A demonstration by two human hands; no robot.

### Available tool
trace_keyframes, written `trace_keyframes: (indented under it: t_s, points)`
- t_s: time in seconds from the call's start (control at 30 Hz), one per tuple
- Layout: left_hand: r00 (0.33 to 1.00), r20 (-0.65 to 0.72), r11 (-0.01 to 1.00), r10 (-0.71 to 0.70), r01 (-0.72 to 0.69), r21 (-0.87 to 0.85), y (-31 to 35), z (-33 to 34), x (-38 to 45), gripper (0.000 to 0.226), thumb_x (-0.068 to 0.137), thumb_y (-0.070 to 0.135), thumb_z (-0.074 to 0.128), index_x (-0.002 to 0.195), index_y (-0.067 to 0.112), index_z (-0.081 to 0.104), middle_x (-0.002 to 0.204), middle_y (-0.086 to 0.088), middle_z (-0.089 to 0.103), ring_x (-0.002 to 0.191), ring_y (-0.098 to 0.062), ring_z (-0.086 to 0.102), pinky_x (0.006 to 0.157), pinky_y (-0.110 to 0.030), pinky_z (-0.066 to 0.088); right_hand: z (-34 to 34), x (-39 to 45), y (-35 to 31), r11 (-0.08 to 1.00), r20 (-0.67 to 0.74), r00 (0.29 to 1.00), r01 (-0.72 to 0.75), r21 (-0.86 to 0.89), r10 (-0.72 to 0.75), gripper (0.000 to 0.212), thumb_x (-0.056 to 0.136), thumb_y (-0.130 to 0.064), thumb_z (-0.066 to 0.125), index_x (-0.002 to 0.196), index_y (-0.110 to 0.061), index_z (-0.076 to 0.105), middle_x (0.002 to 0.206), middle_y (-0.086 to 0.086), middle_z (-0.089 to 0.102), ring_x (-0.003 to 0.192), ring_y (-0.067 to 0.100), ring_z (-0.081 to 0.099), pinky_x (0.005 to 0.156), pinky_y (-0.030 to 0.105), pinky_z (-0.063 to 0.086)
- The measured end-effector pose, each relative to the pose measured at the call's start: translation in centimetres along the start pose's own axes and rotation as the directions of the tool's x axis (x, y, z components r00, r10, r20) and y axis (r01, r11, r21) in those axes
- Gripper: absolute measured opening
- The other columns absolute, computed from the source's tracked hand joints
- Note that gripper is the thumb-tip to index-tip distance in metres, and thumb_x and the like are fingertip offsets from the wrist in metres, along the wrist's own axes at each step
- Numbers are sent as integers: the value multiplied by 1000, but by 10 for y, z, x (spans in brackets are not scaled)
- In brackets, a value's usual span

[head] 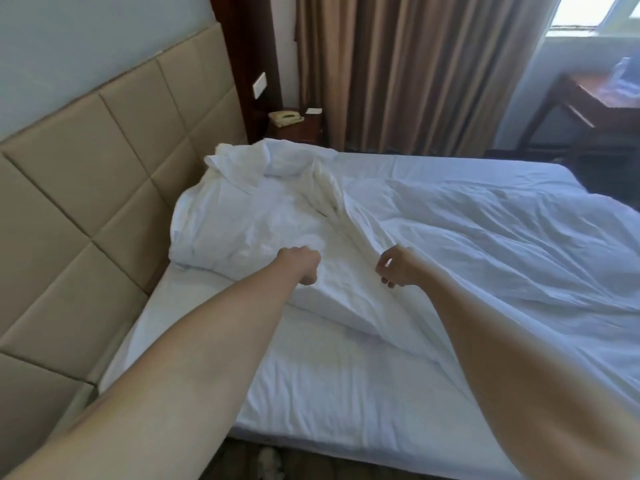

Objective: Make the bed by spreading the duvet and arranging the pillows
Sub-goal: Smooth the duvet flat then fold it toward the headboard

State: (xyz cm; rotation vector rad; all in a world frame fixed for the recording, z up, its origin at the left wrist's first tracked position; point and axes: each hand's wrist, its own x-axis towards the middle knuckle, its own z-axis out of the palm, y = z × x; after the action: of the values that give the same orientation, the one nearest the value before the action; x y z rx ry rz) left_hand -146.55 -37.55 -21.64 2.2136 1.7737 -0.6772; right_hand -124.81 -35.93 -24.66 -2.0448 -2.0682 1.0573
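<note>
Head view: My left hand is clenched into the white fabric of the duvet, fingers buried in a fold near the bunched end. My right hand hangs just above the duvet's raised edge with fingers loosely curled; it grasps nothing that I can see.

The duvet lies on the bed, crumpled in a heap against the headboard and flatter toward the window side. I cannot separate any pillow from that heap.

Procedure, as I judge it: take the edge with both hands, well apart, lift, then draw it evenly so the folds release.

The duvet's long axis runs from the headboard toward the foot of the bed; its gripped edge points toward me.
</note>
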Motion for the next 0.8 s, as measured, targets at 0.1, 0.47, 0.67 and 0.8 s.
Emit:
trace_keyframes:
  t_s: [0.1,0.47,0.67,0.8]
  points:
    - [1000,-9,995,-5,4,-95,79,14,-22,18,90,1,41,102,7,53,97,-11,48,77,-28,53,70,-35,40,-4,-44,78,999,15,999,-48,-17,49,21,93,-12,50,99,-5,69,83,9,76,75,22,74,63,31,58]
    - [987,117,902,113,-53,-428,336,75,-67,13,83,8,46,76,7,57,80,-13,67,73,-28,71,64,-34,55,-33,-199,306,989,28,989,-142,-36,143,19,92,-10,50,95,-6,69,82,10,76,68,17,72,51,23,54]
    - [987,154,898,38,34,-439,380,109,-52,14,82,5,46,70,10,50,75,-10,59,72,-30,70,72,-39,58,-30,-185,351,993,87,991,-97,-61,102,22,90,-11,49,91,-10,71,77,3,76,72,15,74,65,28,61]
    - [981,163,888,-104,166,-428,398,132,-23,24,88,8,44,108,4,56,108,-17,60,95,-33,66,82,-40,51,-35,-147,369,995,110,994,13,-101,-2,20,91,-12,50,90,-13,70,79,4,75,71,16,73,71,29,60]
